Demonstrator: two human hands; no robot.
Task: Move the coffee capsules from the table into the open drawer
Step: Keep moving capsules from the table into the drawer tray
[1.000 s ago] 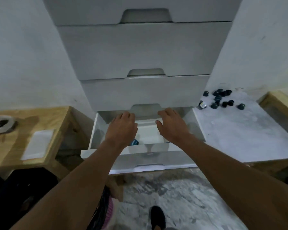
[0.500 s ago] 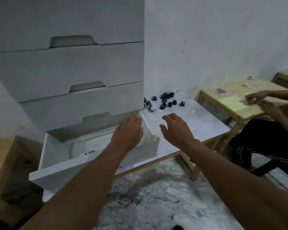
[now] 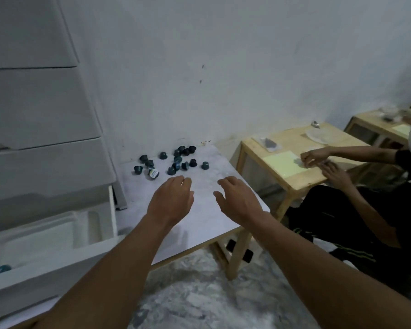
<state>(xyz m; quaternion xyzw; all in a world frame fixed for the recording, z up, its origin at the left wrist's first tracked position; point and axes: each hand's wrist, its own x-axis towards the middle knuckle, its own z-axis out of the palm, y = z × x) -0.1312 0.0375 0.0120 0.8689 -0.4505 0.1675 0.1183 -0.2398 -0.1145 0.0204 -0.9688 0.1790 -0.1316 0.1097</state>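
We are holding our left hand (image 3: 170, 200) and right hand (image 3: 237, 201) over the white-topped wooden table (image 3: 207, 230) at mid-frame, fingers spread, gripping nothing. The dark teal coffee capsules (image 3: 173, 160) are lying scattered on the table just above them in frame; the open white drawer (image 3: 40, 279) is sitting lower left.

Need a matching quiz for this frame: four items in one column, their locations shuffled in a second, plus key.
Items
1. left hand
2. capsule cluster
3. blue capsule
4. pale yellow sheet

Places
A. inside the open drawer
B. on the wooden table
C. at the far end of the white table
D. over the white table's near half, holding nothing

Pairs: 1-D, 2-C, 3-A, 4-B.
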